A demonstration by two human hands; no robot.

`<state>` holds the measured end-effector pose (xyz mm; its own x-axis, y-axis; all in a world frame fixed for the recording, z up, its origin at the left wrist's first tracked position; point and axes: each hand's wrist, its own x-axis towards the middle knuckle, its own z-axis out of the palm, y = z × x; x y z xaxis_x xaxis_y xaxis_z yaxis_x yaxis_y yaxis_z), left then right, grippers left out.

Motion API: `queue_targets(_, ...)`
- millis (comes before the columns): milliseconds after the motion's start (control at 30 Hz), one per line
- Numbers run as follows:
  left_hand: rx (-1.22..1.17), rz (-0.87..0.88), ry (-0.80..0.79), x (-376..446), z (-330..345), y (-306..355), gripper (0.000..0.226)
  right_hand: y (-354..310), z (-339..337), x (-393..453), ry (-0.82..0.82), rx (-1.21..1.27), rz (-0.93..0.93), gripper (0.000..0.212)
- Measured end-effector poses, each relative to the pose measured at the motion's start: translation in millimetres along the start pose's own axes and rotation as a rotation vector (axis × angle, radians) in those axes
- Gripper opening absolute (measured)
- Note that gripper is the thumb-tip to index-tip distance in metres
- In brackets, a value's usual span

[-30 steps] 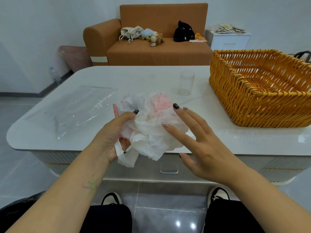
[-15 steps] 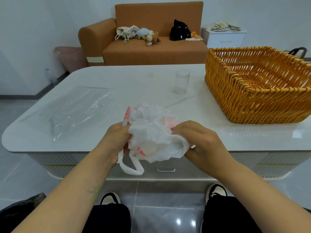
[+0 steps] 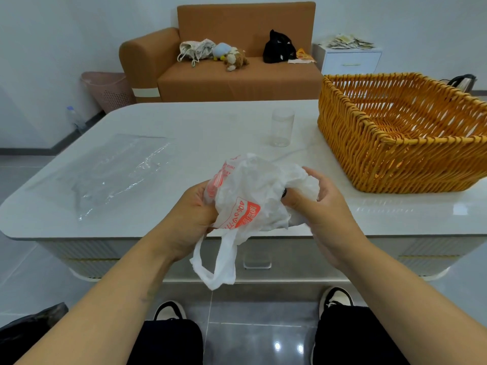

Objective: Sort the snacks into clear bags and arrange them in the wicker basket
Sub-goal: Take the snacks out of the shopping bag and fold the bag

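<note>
A crumpled white plastic bag with red print [image 3: 253, 196] is held over the near edge of the white table [image 3: 184, 122]. My left hand [image 3: 189, 217] grips its left side, and my right hand [image 3: 313, 204] grips its right side. One bag handle hangs down below the table edge. What the bag holds is hidden. Clear bags [image 3: 116, 172] lie flat on the table to the left. The orange wicker basket [image 3: 400, 154] stands at the right of the table and looks empty.
A clear cylindrical jar [image 3: 282, 130] stands on the table between the bag and the basket. Behind the table are a brown sofa [image 3: 237, 77] with soft toys and bags, a pink bin [image 3: 110, 90] and a white cabinet [image 3: 350, 61].
My right hand went from open beside the bag to gripping it. Both hands have turned the bag, so its red print now faces me and it has spread wider.
</note>
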<state>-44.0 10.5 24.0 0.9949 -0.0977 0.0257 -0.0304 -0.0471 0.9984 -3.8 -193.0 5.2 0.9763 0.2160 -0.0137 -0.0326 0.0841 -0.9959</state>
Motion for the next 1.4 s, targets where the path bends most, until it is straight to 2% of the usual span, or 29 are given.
queue_targets(67, -0.051, -0.03, -0.009, -0.1, -1.6, 0.0, 0.012, -2.6, -0.5, -2.6, -0.221, 0.164, 0.141, 0.069)
queue_targets(100, -0.06, -0.038, -0.001, -0.3, -1.3, 0.1, 0.011, -3.6, 0.0, -3.8, -0.258, 0.202, 0.174, 0.06)
queue_targets(200, 0.022, -0.005, 0.075, -0.1, 2.3, -2.8, 0.017, -2.6, -0.4, 0.3, -0.121, 0.159, 0.161, 0.043)
queue_targets(267, 0.065, -0.012, 0.12, 1.1, 5.9, -6.1, 0.021, -4.1, 0.1, 5.7, 0.01, 0.028, 0.084, 0.036)
queue_targets(333, 0.042, -0.058, 0.115, 3.2, 7.9, -11.3, 0.022, -5.3, -0.5, 11.6, 0.149, -0.158, -0.023, 0.034)
queue_targets(433, -0.168, -0.193, 0.047, 5.3, 10.8, -14.7, 0.045, -5.8, -0.1, 14.7, 0.321, -0.388, -0.241, 0.027)
queue_targets(500, -0.28, -0.262, -0.064, 3.3, 16.3, -11.7, 0.05, -2.5, 1.6, 14.5, 0.375, -0.532, -0.414, 0.025)
queue_targets(567, -0.266, -0.268, -0.124, 1.1, 21.8, -11.3, 0.048, 4.8, 5.9, 14.0, 0.399, -0.721, -0.649, 0.024)
queue_targets(633, -0.206, -0.275, -0.072, 1.8, 25.3, -15.2, 0.043, 11.9, 12.6, 13.4, 0.421, -0.887, -0.825, 0.023)
queue_targets(700, -0.173, -0.294, 0.048, 4.9, 25.6, -18.6, 0.033, 15.2, 18.7, 10.6, 0.427, -0.944, -0.907, 0.021)
queue_targets(833, -0.135, -0.29, 0.267, 12.5, 15.7, -20.5, 0.015, 25.2, 33.2, -4.0, 0.218, -0.852, -0.861, 0.051)
queue_targets(967, -0.168, -0.274, 0.352, 13.4, 10.0, -21.1, 0.007, 30.1, 44.2, -13.3, 0.054, -0.678, -0.854, 0.068)
queue_targets(1133, -0.341, -0.299, 0.293, 12.0, 9.6, -23.1, 0.018, 14.3, 36.7, -7.1, 0.121, -0.45, -0.884, 0.074)
queue_targets(1267, -0.444, -0.342, 0.241, 8.7, 12.4, -20.0, 0.025, 16.0, 38.3, -7.5, 0.128, -0.521, -0.796, 0.067)
queue_targets(1400, -0.688, -0.292, 0.152, 4.2, 2.8, -13.6, 0.051, 12.9, 37.1, -0.8, 0.144, -0.458, -0.628, 0.055)
